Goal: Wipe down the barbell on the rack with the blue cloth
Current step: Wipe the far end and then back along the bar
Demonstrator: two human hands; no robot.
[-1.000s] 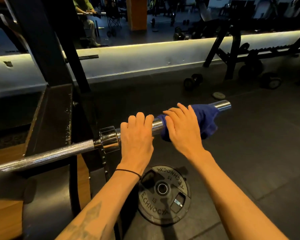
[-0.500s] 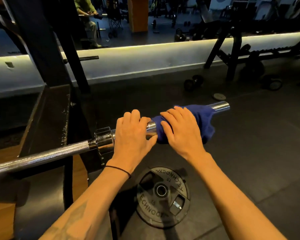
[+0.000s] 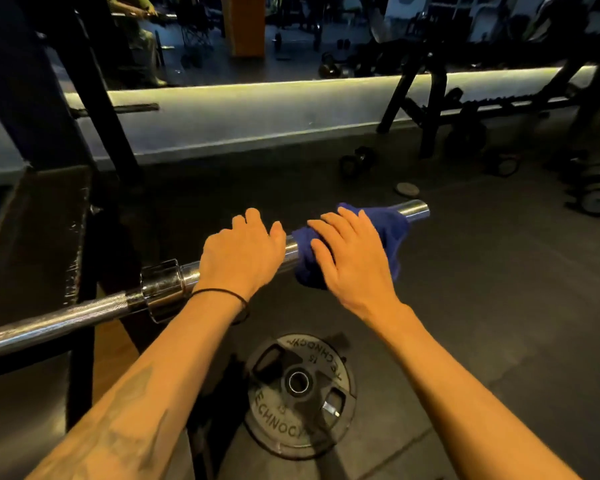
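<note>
The long chrome steel barbell (image 3: 84,315) lies across the black steel rack (image 3: 39,237), its smooth sleeve end reaching out to the right over the dark rubber gym floor (image 3: 499,306), and both hands are on that sleeve. The right hand (image 3: 352,258) is draped over the crumpled deep-blue cloth (image 3: 390,230), fingers curled down over the far side and thumb tucked under at the near side, so the cloth is wrapped and gripped round the sleeve; just the shiny tip of the bar pokes out beyond it. The left hand (image 3: 243,252) sits right beside it on bare chrome, fingers hooked over the top of the sleeve, thumb edge almost touching the cloth, a thin black band on the wrist. Compared with half a second ago, the right hand's wrist has rolled a little, the cloth has bunched thicker at its left edge and now hangs lower beneath the bar on the near side, while the left hand has kept its place next to the collar. A second back the two hands lay lower in view. Down below, the round black fifteen-kilo weight plate with pale raised lettering (image 3: 300,393) lies flat on the floor between the two forearms, and a small black dumbbell (image 3: 357,161) rests near the pale lit ledge (image 3: 257,109) beyond.
</note>
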